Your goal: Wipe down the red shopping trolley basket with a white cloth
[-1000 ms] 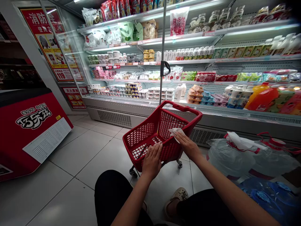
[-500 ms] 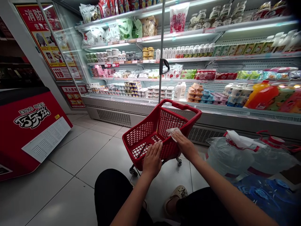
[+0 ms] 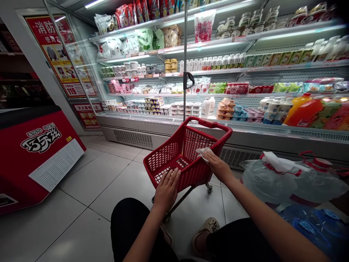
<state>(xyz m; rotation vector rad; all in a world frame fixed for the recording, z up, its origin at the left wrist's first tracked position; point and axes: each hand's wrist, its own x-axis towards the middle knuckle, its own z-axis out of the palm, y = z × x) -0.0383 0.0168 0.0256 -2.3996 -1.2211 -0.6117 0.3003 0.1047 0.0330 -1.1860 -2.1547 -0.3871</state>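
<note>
A small red plastic shopping cart with perforated basket walls stands in front of me, tilted in my view. On its near rim rests my left hand, fingers stretched out over the edge and nothing held in it. Farther right along the same rim, my right hand presses a crumpled white wipe against the cart near the handle end. The wipe sticks out past the fingertips on the basket's inner side. My right palm and thumb are partly hidden.
A refrigerated display case with dairy goods and drinks runs behind the cart. Large wrapped water bottles stand at the right, blue-topped ones nearer. A red chest freezer is at the left. My knees flank the cart's near side.
My left hand has slid left along the near rim. My right hand and the wipe have shifted slightly right, and the cart has turned a little, showing more of its legs.
</note>
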